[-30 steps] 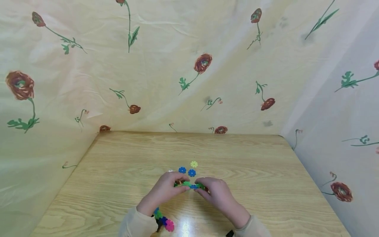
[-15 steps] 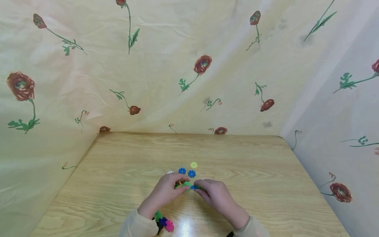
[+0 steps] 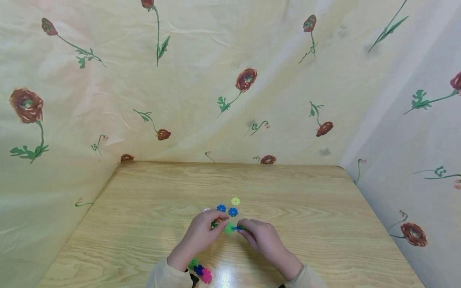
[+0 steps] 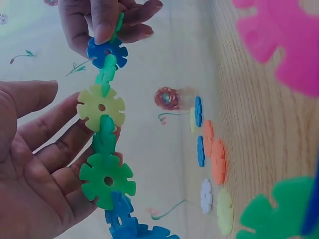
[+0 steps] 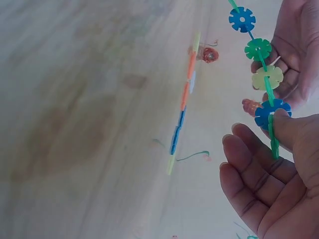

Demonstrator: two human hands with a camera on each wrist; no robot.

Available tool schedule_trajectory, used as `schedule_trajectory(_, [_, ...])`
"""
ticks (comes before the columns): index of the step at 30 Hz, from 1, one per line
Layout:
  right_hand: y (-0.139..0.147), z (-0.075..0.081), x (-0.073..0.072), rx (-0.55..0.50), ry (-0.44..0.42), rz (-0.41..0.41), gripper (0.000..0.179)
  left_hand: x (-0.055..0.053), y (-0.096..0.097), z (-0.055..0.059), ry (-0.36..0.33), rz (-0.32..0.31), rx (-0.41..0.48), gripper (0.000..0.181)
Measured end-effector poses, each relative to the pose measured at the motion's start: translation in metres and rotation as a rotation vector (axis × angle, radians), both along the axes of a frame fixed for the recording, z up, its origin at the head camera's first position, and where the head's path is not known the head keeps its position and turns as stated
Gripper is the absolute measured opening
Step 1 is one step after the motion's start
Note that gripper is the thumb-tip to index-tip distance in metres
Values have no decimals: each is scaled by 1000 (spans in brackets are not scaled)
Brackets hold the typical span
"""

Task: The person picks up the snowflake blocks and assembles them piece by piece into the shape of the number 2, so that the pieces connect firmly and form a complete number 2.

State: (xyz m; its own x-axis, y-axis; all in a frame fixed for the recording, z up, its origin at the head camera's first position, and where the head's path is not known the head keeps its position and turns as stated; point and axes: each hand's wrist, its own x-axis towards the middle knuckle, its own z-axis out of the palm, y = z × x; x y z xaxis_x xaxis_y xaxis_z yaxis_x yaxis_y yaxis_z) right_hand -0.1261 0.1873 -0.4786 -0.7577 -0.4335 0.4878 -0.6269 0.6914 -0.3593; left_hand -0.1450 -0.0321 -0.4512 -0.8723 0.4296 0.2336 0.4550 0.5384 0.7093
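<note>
A chain of interlocked notched plastic discs [image 4: 94, 172], green, yellow and blue, stretches between my two hands above the table. With thumb and fingers my right hand [image 3: 263, 237] pinches a blue disc [image 5: 264, 117] near one end; a green disc sticks out past it into the palm. My left hand [image 3: 199, 230] lies alongside the chain. Its thumb stands off from the discs, and its loosely bent fingers [image 4: 60, 149] pass behind them. Whether those fingers touch the chain is hard to tell. In the head view the left hand hides part of the chain.
Beyond the hands, loose discs lie flat on the wooden table [image 3: 306, 200]: blue [image 3: 233, 212], yellow [image 3: 235, 201], white [image 4: 206, 196] and orange [image 4: 218, 162]. Green, dark blue and pink discs [image 3: 206, 276] are by the left sleeve. Flowered cloth [image 3: 201, 80] surrounds the table.
My left thumb and fingertips have parted from the chain they were pinching. A green disc now shows its flat face between the hands. My right hand keeps its pinch, barely moved.
</note>
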Motion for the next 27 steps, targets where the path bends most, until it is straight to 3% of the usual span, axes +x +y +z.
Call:
schedule_trajectory(9, [2, -3, -1, -34, 37, -44, 12, 8, -2, 6, 97, 60, 187, 9])
schedule_trajectory(12, [2, -4, -1, -45, 39, -69, 12, 9, -2, 10, 91, 42, 259, 13])
schedule_trajectory(15, [2, -4, -2, -55, 36, -99, 13, 12, -2, 13, 21, -22, 299, 19])
schedule_trajectory(21, [1, -2, -1, -74, 35, -165, 17, 17, 8, 6, -217, -174, 264, 25])
schedule_trajectory(24, [2, -1, -1, -83, 46, -189, 17, 17, 14, -1, -282, -197, 226, 28])
schedule_trajectory(27, [2, -1, -2, -99, 51, -204, 17, 15, 18, -8, -361, -178, 226, 33])
